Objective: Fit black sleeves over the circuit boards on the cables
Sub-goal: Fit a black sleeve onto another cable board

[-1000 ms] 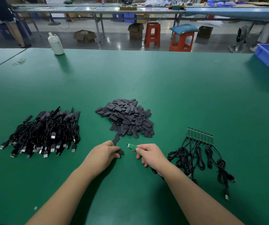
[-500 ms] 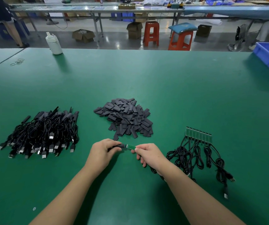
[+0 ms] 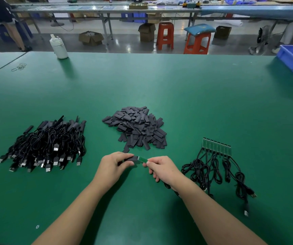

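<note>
Hands meet low over green bench (image 3: 160,85). L hand (image 3: 112,166) pinches black sleeve (image 3: 131,158), its mouth at tip of green circuit board (image 3: 142,159); R hand (image 3: 161,167) pinches board's other end, cable (image 3: 167,186) trailing beneath wrist. Sleeve pile (image 3: 137,128) just beyond hands.

Work surface: wide green matte table (image 3: 177,82). Beyond its far edge: glossy grey concrete floor (image 3: 124,45) (overhead light reflected), two orange plastic stools (image 3: 165,35), open brown cardboard boxes (image 3: 91,38), and a long metal-legged bench (image 3: 107,7).
</note>
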A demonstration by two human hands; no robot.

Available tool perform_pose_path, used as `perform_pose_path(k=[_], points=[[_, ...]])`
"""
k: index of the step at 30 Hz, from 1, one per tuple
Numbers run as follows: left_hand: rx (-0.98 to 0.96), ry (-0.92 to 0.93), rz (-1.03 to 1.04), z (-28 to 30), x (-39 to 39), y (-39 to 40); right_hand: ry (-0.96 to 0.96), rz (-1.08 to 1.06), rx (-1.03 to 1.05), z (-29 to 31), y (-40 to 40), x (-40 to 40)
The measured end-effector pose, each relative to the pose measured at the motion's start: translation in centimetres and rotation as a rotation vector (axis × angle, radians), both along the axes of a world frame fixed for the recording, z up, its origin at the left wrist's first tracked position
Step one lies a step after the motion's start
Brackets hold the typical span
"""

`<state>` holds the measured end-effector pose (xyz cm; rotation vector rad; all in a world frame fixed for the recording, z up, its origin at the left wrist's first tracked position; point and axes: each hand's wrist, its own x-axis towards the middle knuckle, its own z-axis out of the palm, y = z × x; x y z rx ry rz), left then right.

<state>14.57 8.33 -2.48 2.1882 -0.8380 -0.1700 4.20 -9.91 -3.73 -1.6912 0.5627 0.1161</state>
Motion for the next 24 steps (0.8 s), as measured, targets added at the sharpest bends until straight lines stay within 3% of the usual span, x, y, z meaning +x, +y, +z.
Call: perform_pose_path(k=[7, 17, 24], points=[[0.028, -0.042, -0.027, 0.2, 0.4, -0.2, 0.007, 0.013, -0.025, 0.1, 0.0, 0.0], [0.178, -0.244, -0.311, 0.9, 0.8, -1.9, -0.015, 0.067, -0.087, -0.4, -0.3, -0.1], [0.282, -0.238, -0.337, 1.2, 0.7, -2.3, -0.001, 0.071, -0.109, -0.9, -0.2, 0.1]])
